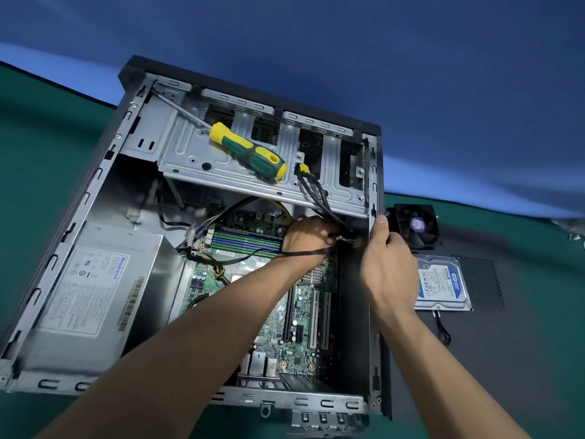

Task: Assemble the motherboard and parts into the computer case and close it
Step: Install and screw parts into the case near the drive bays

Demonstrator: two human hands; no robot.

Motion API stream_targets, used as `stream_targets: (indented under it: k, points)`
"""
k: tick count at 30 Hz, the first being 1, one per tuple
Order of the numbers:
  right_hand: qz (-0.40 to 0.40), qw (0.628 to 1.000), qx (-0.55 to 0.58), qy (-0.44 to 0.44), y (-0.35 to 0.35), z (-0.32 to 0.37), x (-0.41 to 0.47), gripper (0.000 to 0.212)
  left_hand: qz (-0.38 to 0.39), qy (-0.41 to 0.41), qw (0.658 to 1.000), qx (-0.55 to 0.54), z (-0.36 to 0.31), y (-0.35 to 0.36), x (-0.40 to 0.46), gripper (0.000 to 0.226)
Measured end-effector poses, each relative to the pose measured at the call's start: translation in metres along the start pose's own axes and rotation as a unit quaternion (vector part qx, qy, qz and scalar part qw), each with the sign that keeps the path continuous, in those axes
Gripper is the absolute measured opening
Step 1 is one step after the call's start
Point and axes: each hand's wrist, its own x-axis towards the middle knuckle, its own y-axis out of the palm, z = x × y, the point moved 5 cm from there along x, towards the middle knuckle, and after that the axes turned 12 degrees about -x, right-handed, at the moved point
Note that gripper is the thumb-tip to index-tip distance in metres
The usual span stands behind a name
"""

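Observation:
The open computer case lies on its side with the motherboard inside it. My left hand reaches into the case's far right corner, over the RAM slots. Its fingers curl round the black cables that hang from the drive cage. My right hand grips the case's right wall, thumb outside the rim and fingers inside beside a small connector. The fingertips of both hands are partly hidden.
A yellow-green screwdriver lies on the drive cage. The power supply fills the case's left side. Right of the case, a black fan and a hard drive sit on the dark side panel, on a green table.

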Motion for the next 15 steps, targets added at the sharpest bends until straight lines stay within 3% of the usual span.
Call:
stream_targets:
  k: [15]
  points:
    - [0.01,1.0,-0.004,0.003,0.001,0.0015,-0.0003,0.057,-0.009,0.022,0.999,0.026,0.0016,0.0016,0.0005,0.027]
